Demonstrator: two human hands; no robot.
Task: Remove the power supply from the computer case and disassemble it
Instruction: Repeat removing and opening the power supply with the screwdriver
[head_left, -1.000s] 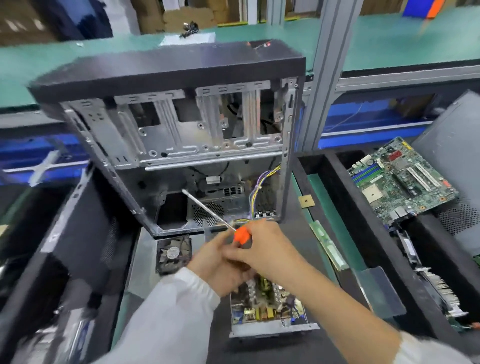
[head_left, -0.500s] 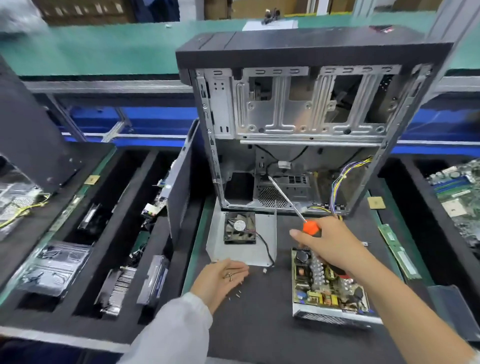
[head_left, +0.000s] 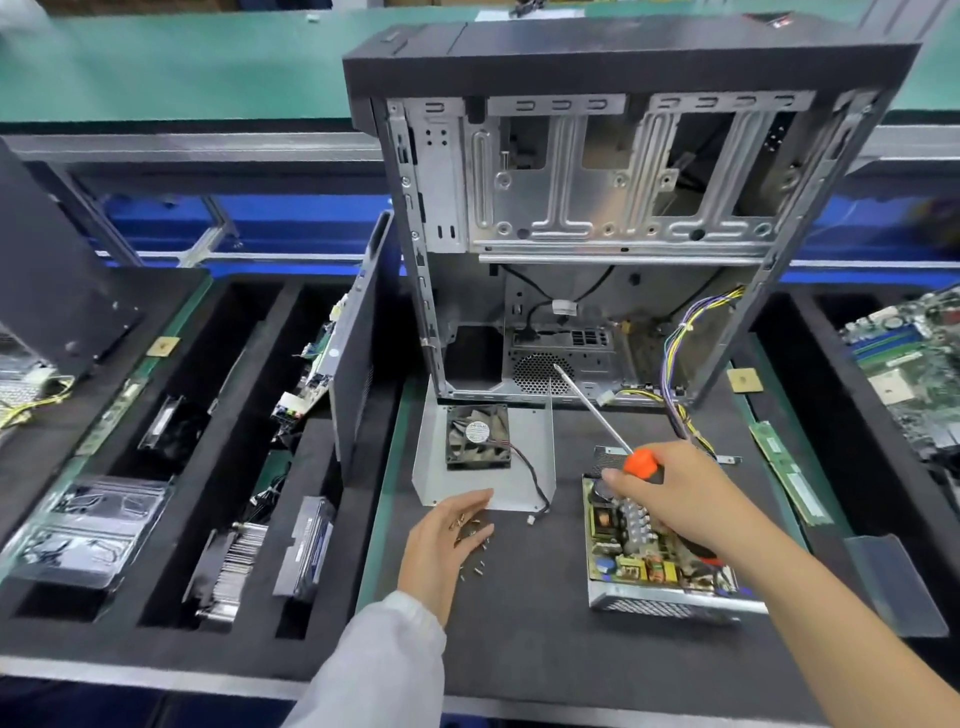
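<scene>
Left foam tray (head_left: 156, 621): heatsink (head_left: 228, 569) and hard drive (head_left: 306, 545) in near compartments, bagged parts (head_left: 88, 525) far left. Motherboard (head_left: 919, 364) in right tray. RAM stick (head_left: 789, 470) lies along the green strip, right of centre mat.

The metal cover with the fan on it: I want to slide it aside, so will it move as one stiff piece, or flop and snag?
The metal cover looks like bent sheet steel with upturned sides, so it probably slides stiffly and feels light. The fan lies on it and might shift. Its thin cable trails off the edge, floppy, and could drag or snag.
</scene>
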